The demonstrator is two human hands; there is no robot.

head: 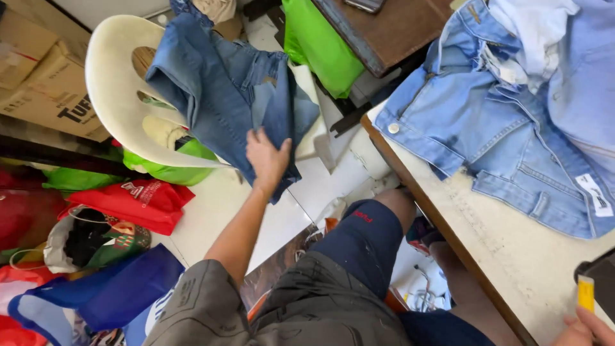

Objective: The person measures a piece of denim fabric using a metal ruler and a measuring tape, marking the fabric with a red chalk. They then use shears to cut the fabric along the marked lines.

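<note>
**Left hand on the denim over the chair**

We see our left hand (266, 157) pressed against the lower edge of the dark blue jeans (224, 90), fingers spread on the cloth; whether it grips the fabric we cannot tell. The jeans hang over the back and seat of a cream plastic chair (109, 83). Our right hand (586, 328) shows only at the tabletop's near right corner, fingers closed around a yellow object (585, 293). A light denim jacket (487, 122) lies along the tabletop's far edge. On the floor, a blue bag (109, 295) and a red bag (138, 202) lie beside an open sack (83, 240) holding dark cloth.
</note>
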